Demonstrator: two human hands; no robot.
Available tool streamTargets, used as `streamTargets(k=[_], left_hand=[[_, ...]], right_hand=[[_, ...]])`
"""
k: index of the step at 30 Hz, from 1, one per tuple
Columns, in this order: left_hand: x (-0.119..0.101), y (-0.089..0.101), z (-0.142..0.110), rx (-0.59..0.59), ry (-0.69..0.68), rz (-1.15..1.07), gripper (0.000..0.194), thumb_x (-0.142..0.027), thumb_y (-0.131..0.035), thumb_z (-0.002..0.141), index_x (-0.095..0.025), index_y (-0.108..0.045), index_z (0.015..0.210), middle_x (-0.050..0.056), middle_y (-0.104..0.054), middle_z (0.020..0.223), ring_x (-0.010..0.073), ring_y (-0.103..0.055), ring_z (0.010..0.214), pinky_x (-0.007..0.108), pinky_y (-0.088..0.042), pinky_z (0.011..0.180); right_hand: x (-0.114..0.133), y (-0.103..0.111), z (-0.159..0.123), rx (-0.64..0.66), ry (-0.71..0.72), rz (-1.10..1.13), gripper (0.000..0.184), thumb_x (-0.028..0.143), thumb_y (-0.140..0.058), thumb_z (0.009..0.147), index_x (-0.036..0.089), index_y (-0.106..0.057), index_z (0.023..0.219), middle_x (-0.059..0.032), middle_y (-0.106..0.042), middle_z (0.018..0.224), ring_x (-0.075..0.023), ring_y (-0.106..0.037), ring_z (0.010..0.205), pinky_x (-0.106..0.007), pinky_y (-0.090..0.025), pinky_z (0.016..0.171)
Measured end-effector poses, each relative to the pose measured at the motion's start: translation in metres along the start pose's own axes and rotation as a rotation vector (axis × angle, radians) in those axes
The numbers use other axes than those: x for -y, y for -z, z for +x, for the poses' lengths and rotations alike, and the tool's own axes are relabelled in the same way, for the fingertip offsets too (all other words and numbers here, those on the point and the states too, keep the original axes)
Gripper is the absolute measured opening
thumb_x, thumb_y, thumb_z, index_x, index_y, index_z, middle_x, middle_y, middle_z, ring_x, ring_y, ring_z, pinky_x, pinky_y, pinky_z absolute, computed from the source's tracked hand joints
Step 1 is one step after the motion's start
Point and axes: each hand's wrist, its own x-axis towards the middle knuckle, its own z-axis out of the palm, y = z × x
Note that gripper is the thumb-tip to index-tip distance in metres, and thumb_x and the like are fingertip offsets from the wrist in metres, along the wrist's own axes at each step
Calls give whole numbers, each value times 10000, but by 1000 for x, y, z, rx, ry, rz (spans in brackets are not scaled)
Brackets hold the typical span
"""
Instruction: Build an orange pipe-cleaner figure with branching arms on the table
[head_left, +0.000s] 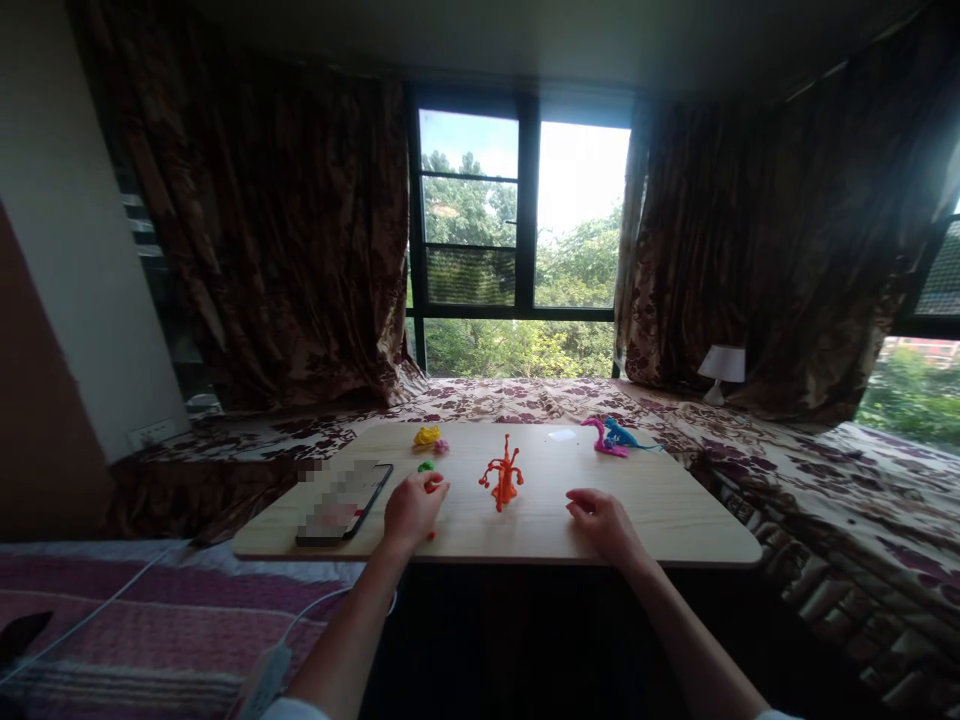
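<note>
An orange clay figure point(505, 482) stands upright mid-table, with a wide base, a thin central spike and several drooping arms that end in small blobs. Left of it is my left hand point(414, 510), its fingers curled in and nothing showing between them. A green clay lump point(426, 467) lies just beyond that hand, and a small red bit point(431, 536) shows beside its wrist. My right hand point(602, 520) rests at the table's front right with loosely closed fingers, nothing visible in them. Neither hand touches the orange figure.
On the pale wooden table point(675, 520) lie a yellow clay lump point(427, 437), a pink lump point(442, 447), a magenta clay piece point(604, 440) and a blue one point(619, 434). A dark-edged, partly blurred device point(366, 522) is at left. A white lamp point(723, 366) stands behind right.
</note>
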Motion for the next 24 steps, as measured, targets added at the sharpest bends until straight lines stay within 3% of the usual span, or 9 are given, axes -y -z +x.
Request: streamTargets(k=[5, 11, 17, 24], left_hand=[[4, -14, 3, 45, -137, 367, 221, -355, -500, 729, -200, -656, 746, 67, -644, 840, 204, -571, 842, 270, -393, 715], [18, 8, -24, -64, -239, 345, 346, -368, -385, 806, -186, -654, 925, 66, -613, 944, 189, -540, 884, 258, -383, 796], [16, 17, -63, 57, -238, 376, 251, -341, -463, 764, -228, -660, 870, 48, -623, 866, 202, -538, 869, 282, -378, 758], [-4, -5, -38, 82, -236, 370, 181, -235, -482, 747, -214, -659, 779, 60, -648, 890, 203, -550, 890, 286, -366, 775]], right_hand=[[5, 3, -3, 78, 142, -253, 192, 212, -516, 749, 238, -695, 811, -36, -647, 853, -176, -569, 820, -273, -415, 774], [17, 11, -18, 162, 283, -399, 245, 181, -439, 810, 245, -670, 857, -33, -638, 931, -178, -538, 894, -270, -383, 814], [19, -2, -15, 231, 294, -435, 283, 202, -387, 843, 206, -621, 1001, -66, -567, 1164, -198, -488, 1090, -306, -337, 931], [24, 4, -46, 328, 360, -465, 391, 297, -301, 892, 216, -457, 1242, -61, -409, 1331, -188, -350, 1229, -352, -254, 1016]])
